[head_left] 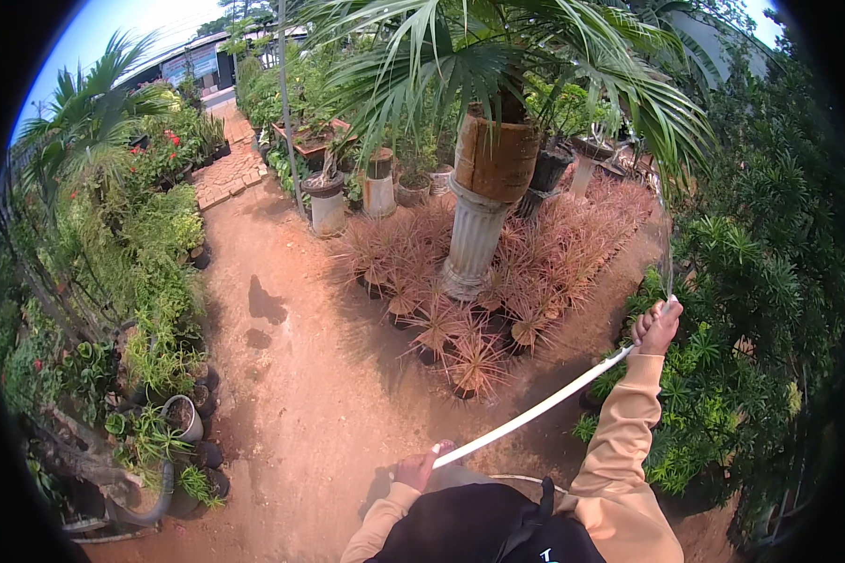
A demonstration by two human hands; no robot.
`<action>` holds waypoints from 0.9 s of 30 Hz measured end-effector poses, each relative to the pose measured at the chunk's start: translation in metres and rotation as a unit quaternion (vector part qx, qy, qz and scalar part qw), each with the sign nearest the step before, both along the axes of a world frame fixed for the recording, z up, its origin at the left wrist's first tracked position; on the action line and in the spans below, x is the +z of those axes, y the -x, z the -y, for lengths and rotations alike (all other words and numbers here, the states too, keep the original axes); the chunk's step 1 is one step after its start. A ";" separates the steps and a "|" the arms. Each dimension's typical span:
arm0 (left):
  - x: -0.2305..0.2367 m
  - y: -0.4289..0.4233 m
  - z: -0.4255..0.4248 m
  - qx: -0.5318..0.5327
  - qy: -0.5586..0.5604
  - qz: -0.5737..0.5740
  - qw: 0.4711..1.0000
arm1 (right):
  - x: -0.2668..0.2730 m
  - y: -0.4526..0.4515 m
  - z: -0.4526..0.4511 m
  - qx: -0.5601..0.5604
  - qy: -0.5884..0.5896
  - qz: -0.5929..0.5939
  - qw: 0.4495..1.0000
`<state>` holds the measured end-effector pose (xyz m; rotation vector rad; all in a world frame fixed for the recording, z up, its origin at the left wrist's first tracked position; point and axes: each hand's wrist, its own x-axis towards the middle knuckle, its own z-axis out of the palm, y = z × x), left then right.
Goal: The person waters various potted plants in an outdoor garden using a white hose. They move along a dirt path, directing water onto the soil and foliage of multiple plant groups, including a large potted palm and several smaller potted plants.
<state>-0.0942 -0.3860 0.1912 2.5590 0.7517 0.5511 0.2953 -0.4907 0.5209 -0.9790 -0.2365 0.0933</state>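
Observation:
A pale garden hose [535, 415] runs slantwise between my two hands. My right hand [656, 328] is raised at the right and grips the hose near its outlet, the thumb at the tip. Water [667, 253] streams upward from there beside the palm fronds. Low in front of my body, my left hand [417, 470] is closed around the hose further back. A lower length of hose [524, 478] shows near my waist. Beyond my hands stand reddish spiky-leaved potted plants [475, 362], massed around a fluted column pedestal [472, 239].
A brown pot [496, 155] with a fan palm [521, 42] tops the pedestal. A dirt path [289, 394] leads to brick paving [229, 165]. Potted plants [158, 359] and a grey pot [183, 416] line the left; dense shrubs [732, 338] crowd the right. A thin pole [286, 112] stands behind.

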 end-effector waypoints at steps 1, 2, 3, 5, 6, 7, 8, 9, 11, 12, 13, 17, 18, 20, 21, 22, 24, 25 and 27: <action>0.005 -0.002 0.001 0.020 0.019 0.038 0.999 | -0.001 -0.004 0.004 -0.002 -0.024 -0.002 1.000; 0.010 -0.004 0.001 0.035 0.076 0.036 0.996 | -0.004 -0.009 0.007 -0.017 -0.027 -0.007 0.999; 0.015 -0.005 0.001 0.051 0.125 0.047 0.990 | -0.009 -0.014 0.008 -0.027 -0.026 -0.012 0.999; 0.021 -0.005 0.002 0.082 0.219 0.077 0.969 | -0.027 -0.028 0.009 -0.021 0.028 -0.044 0.998; 0.022 -0.004 0.000 0.106 0.270 0.039 0.956 | -0.040 -0.036 0.006 -0.017 0.070 -0.066 0.995; 0.022 -0.001 -0.001 0.126 0.311 0.012 0.942 | -0.058 -0.044 0.000 -0.019 0.124 -0.085 0.988; 0.021 0.005 0.001 0.147 0.354 -0.006 0.924 | -0.078 -0.052 -0.008 -0.018 0.185 -0.103 0.977; 0.020 0.010 0.002 0.152 0.303 0.012 0.941 | -0.102 -0.059 -0.018 -0.014 0.218 -0.120 0.968; 0.019 0.029 0.003 0.179 0.322 -0.022 0.929 | -0.157 -0.068 -0.041 0.004 0.309 -0.145 0.940; 0.018 0.035 0.000 0.191 0.336 -0.042 0.921 | -0.187 -0.071 -0.052 0.022 0.376 -0.146 0.915; 0.018 0.045 0.007 0.254 0.286 -0.004 0.924 | -0.215 -0.075 -0.064 0.033 0.435 -0.144 0.888; 0.012 0.085 0.002 0.275 0.363 -0.066 0.888 | -0.332 -0.079 -0.105 0.134 0.528 -0.172 0.821; 0.008 0.091 0.001 0.289 0.365 -0.079 0.882 | -0.358 -0.081 -0.112 0.149 0.557 -0.190 0.795; 0.000 0.101 -0.006 0.311 0.364 -0.094 0.873 | -0.407 -0.080 -0.125 0.133 0.614 -0.168 0.760; -0.003 0.104 -0.011 0.321 0.363 -0.095 0.870 | -0.424 -0.084 -0.135 0.134 0.623 -0.143 0.757; -0.006 0.105 -0.015 0.330 0.367 -0.100 0.864 | -0.437 -0.089 -0.144 0.130 0.640 -0.124 0.747; -0.008 0.104 -0.025 0.361 0.360 -0.071 0.857 | -0.454 -0.093 -0.158 0.154 0.615 -0.136 0.761; -0.007 0.102 -0.033 0.373 0.362 -0.084 0.850 | -0.456 -0.098 -0.169 0.178 0.572 -0.167 0.783; -0.003 0.094 -0.056 0.391 0.361 -0.086 0.842 | -0.462 -0.101 -0.194 0.173 0.551 -0.176 0.797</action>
